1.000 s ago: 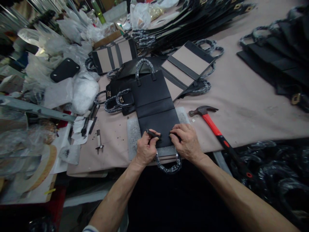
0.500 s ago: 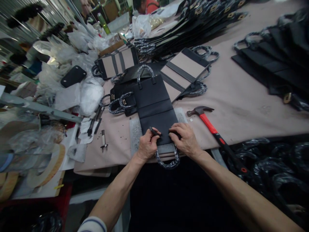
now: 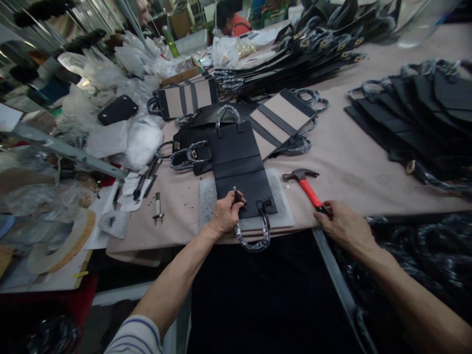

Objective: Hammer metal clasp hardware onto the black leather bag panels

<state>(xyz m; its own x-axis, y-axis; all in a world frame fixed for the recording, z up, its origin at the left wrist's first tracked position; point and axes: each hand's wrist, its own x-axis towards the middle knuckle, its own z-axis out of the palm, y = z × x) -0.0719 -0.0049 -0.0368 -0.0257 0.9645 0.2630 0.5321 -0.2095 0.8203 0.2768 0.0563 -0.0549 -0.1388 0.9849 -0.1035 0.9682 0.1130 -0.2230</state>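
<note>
A black leather bag panel lies flat in front of me, with wrapped loop handles at its far and near ends. Under its near part is a pale slab. My left hand is closed around a short, dark punch-like tool, upright over the near left corner of the panel. Off to the right, my right hand has its fingers closed round the grip of a claw hammer with a red handle. The hammer's head rests on the table covering.
Stacked black bag panels lie at the right, with another pile at the back. Striped panels sit beyond the work. A small metal tool lies left, near plastic bags. A person is in the background.
My right hand has left the near right corner of the panel and moved right onto the hammer handle. My left hand stays at the panel, its tool now more upright.
</note>
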